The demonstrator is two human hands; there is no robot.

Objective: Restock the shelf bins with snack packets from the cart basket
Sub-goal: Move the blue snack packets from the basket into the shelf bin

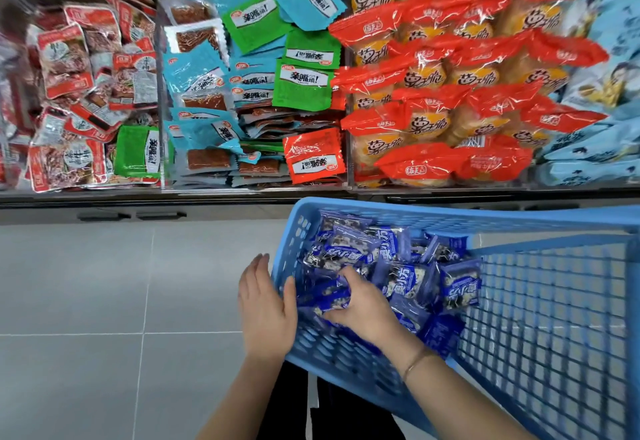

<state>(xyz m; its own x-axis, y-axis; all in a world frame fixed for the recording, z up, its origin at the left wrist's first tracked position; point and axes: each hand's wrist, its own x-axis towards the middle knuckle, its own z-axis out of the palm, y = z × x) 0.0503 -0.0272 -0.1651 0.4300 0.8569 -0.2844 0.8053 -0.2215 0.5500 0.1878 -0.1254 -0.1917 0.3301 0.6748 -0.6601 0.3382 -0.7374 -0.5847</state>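
Observation:
A blue plastic cart basket (540, 304) fills the lower right and holds several dark blue snack packets (401, 273). My right hand (363, 304) is inside the basket, its fingers closed around a few of those blue packets at the left end of the pile. My left hand (266, 304) lies flat against the outside of the basket's left wall, thumb hooked over the rim, fingers extended. Above the basket runs the shelf with clear bins (256, 190) packed with snacks.
The bins hold red-and-white packets (69, 93) at left, teal and green sachets (242, 76) in the middle, red-wrapped cakes (450, 76) to the right, pale blue bags (602, 93) at far right. Grey tiled floor (104, 301) lies left of the basket.

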